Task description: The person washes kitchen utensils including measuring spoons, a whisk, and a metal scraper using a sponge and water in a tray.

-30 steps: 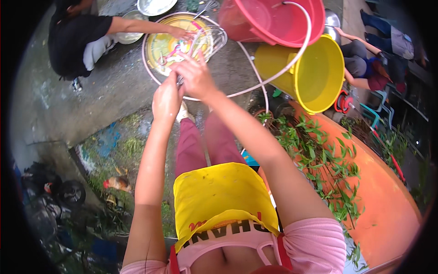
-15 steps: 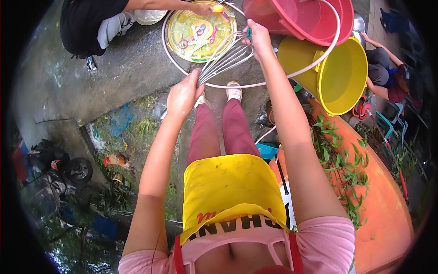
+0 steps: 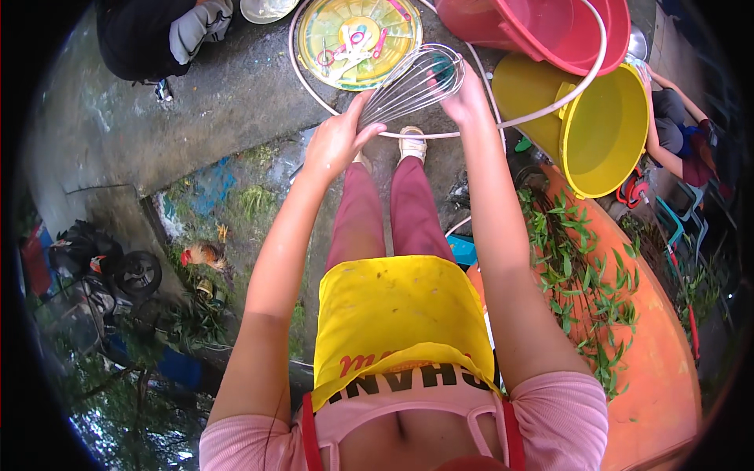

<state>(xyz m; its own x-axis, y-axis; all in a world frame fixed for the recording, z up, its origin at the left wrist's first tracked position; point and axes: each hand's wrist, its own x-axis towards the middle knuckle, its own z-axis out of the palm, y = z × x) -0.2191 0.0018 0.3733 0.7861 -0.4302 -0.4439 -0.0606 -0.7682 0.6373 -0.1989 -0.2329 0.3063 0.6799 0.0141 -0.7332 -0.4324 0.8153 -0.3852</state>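
A wire whisk point(image 3: 400, 93) is held up in front of me, its looped end pointing to the upper right. My left hand point(image 3: 338, 143) is closed around its lower end, near where the wires gather. At the looped end, my right hand point(image 3: 465, 96) presses a dark green scrub pad point(image 3: 448, 69) against the wires; its fingers are partly hidden behind them. Beyond the whisk, a round yellow tray point(image 3: 311, 59) lies on the ground with several white and pink small utensils point(image 3: 355, 52) on it.
A pale hose point(image 3: 510, 122) loops around the tray and past my hands. To the right stand a red tub point(image 3: 503, 35) and a tilted yellow bucket point(image 3: 605, 129). A crouching person point(image 3: 145, 39) is at the upper left, another person point(image 3: 679, 141) at the right. A rooster point(image 3: 206, 255) is at the left.
The scrub pad now shows through the whisk's loops, and the whisk is turned with its looped end more toward the right. The other person's arm has left the tray.
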